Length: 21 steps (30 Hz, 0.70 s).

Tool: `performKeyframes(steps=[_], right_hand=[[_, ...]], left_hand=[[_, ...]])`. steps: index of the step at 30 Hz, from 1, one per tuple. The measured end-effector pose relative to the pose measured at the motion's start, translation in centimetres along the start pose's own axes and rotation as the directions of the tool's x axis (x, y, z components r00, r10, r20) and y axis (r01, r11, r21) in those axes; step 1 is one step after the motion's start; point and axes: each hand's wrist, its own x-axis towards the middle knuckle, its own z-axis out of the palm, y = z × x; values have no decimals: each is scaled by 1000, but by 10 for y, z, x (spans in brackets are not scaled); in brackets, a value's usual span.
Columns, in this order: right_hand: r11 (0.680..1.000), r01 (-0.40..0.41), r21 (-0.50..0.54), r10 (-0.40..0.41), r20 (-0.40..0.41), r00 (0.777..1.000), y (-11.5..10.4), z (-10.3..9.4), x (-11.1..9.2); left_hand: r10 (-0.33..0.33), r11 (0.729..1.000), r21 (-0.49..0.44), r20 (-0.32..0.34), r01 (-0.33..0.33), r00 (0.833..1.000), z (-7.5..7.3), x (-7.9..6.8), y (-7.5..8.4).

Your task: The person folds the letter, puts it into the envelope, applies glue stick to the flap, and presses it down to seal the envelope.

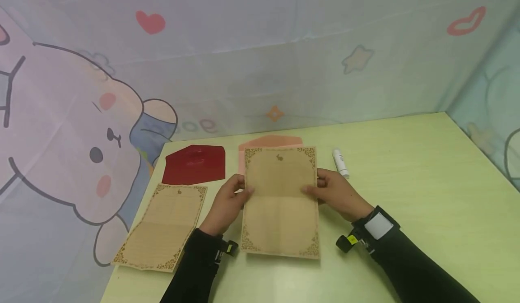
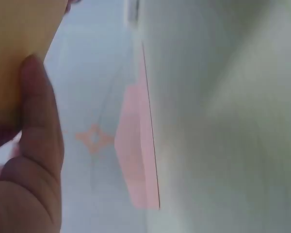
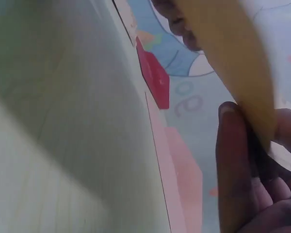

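Note:
Both hands hold up a tan sheet of letter paper [image 1: 280, 221] with a brown ornamental border, a small rabbit print at its top and creases across it. The left hand [image 1: 228, 203] pinches its left edge, thumb in front. On the opposite edge the right hand [image 1: 339, 193] pinches it the same way; the right wrist view shows thumb and fingers on either side of the paper [image 3: 247, 73]. Behind the sheet lies a pink envelope [image 1: 270, 141] with its flap unfolded, partly hidden in the head view. The left wrist view shows this envelope [image 2: 136, 145] below the raised sheet.
A dark red envelope [image 1: 199, 165] lies at the back left of the pale green table [image 1: 406, 181]. In front of it, a second bordered sheet [image 1: 162, 226] lies near the left edge. A white glue stick [image 1: 340, 163] is beyond the right hand. Printed cloth hangs behind.

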Motion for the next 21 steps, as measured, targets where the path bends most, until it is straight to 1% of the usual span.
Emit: performKeyframes(steps=[2, 4, 7, 10, 12, 15, 19, 21], right_hand=[[999, 0, 35, 0, 6, 1000, -1, 3, -1], [999, 11, 53, -11, 9, 1000, -2, 6, -1], [997, 23, 67, -24, 16, 1000, -3, 8, 0], [997, 8, 72, -8, 9, 1000, -3, 8, 1], [997, -7, 77, 7, 1, 1000, -2, 5, 2], [998, -24, 62, 26, -32, 999, -1, 1, 2], [999, -35, 41, 38, -82, 996, 1, -5, 1], [998, -46, 54, 50, -92, 994, 2, -7, 1]], left_hand=[[-7, 996, -88, -4, 7, 1000, 5, -1, 0], [-23, 986, -162, 3, 23, 1000, 10, -1, 1], [-47, 974, -222, 12, 48, 999, 16, -1, 1], [-60, 972, -227, -11, 56, 998, 18, -1, 1], [-59, 975, -216, -42, 49, 997, 17, 0, 1], [-66, 977, -208, -77, 49, 995, 15, -1, 1], [-90, 972, -225, -92, 67, 992, 13, -1, 0], [-95, 970, -233, -96, 71, 991, 12, -2, -1]])
